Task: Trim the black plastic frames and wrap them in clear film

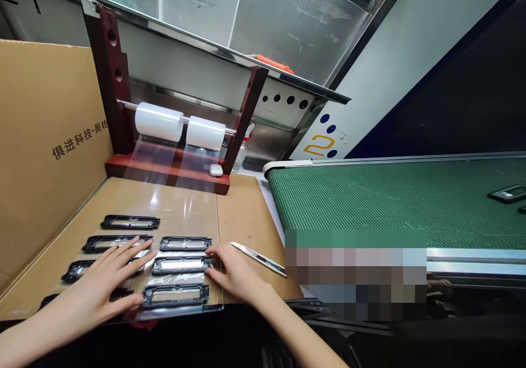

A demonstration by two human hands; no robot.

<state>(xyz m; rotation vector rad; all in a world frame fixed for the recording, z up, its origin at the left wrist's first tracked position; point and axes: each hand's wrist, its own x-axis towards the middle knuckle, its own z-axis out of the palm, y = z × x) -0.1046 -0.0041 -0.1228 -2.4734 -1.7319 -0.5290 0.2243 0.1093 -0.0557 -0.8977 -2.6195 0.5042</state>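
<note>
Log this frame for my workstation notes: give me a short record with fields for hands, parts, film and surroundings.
left hand: flat on the left column of frames
right hand: fingertips at the middle black frame
parts: black rectangular frames in two columns under clear film
film rolls: two white rolls on a red stand
blade: beside right hand
conveyor belt: green, at right

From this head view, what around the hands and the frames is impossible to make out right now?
- Black frames: left hand covers two in the left column; one is cut off near the table edge.
- Pixelated block: blurs whatever lies beside the green conveyor.
- Part on the conveyor: too small to identify.
- Right hand: fingertips' contact unclear.
</note>
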